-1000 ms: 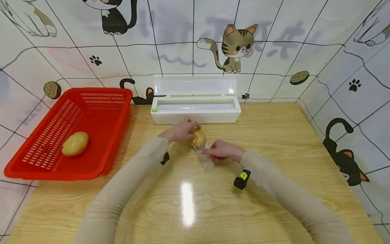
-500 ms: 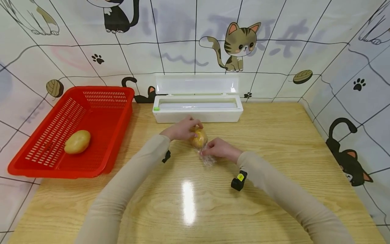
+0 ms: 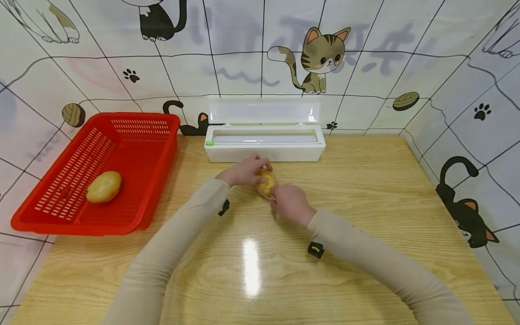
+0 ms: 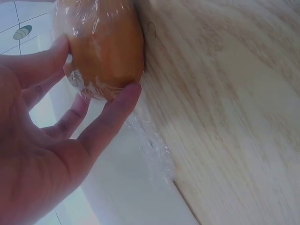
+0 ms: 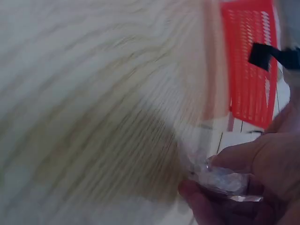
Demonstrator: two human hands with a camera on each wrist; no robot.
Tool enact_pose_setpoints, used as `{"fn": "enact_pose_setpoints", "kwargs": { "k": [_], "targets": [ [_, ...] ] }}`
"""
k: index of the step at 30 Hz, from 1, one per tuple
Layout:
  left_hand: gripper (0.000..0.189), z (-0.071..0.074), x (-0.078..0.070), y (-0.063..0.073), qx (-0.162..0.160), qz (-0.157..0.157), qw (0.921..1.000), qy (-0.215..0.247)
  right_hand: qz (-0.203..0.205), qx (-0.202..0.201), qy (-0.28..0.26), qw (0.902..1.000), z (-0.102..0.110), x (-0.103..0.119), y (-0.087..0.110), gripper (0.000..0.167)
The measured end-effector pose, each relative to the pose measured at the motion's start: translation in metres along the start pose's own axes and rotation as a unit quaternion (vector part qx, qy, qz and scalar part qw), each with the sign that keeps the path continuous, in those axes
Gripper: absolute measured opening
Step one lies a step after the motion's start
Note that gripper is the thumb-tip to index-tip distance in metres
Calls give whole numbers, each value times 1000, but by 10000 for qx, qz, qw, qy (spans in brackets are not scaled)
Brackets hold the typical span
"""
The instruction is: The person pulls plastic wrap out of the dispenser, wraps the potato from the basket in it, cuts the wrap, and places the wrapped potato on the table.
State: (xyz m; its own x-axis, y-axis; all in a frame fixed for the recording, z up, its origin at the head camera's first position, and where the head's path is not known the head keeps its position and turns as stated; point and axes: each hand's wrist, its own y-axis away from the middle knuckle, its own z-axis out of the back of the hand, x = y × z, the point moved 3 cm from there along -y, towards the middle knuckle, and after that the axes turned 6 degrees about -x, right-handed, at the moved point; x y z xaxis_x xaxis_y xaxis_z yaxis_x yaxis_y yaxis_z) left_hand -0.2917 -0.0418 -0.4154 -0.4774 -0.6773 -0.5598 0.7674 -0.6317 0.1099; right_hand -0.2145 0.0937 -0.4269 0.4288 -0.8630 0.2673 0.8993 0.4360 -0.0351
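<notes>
A yellow potato lies on the table, wrapped in clear cling film; in the left wrist view the wrapped potato looks orange-brown. My left hand grips it from the left, thumb and fingers spread around its sides. A loose tail of film trails from it in that view. My right hand is close against the potato's near right side. The right wrist view shows that hand pinching a crumpled bunch of film between thumb and fingers. In the head view the right hand hides this bunch.
Just behind my hands stands a white cling film box, its clear lid raised and a roll inside. At left, a red plastic basket holds another potato. A cat-print sheet bounds the wooden table behind and at the sides.
My right hand has turned over and moved in against the potato, hiding the film tail seen earlier beneath it. The left hand keeps its grip on the potato.
</notes>
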Motion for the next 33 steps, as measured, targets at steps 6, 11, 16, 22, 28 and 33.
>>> {"fn": "enact_pose_setpoints", "kwargs": {
  "k": [6, 11, 16, 22, 28, 33],
  "targets": [
    [29, -1, -2, -2, -4, 29, 10000, 29, 976, -512, 863, 9902, 2, 10, 0, 11],
    [27, -1, -5, -2, 30, 41, 10000, -32, 1238, -459, 1254, 9833, 7, 13, -1, 13],
    [31, -2, -4, -1, 99, -68, 9998, -157, 1633, -588, 1737, 9694, 11, 16, 4, 12],
    [41, -1, -3, 3, 303, -284, 9988, -276, 2147, -212, 1828, 9592, 19, 11, 11, 10],
    [39, 0, -2, 3, 369, -462, 9975, -398, 2046, 535, 1377, 9676, 36, 8, 8, 19],
    [39, 0, 0, 4, 359, -478, 9978, -280, 2123, 801, 1412, 9636, 48, 9, 0, 23]
  ]
}}
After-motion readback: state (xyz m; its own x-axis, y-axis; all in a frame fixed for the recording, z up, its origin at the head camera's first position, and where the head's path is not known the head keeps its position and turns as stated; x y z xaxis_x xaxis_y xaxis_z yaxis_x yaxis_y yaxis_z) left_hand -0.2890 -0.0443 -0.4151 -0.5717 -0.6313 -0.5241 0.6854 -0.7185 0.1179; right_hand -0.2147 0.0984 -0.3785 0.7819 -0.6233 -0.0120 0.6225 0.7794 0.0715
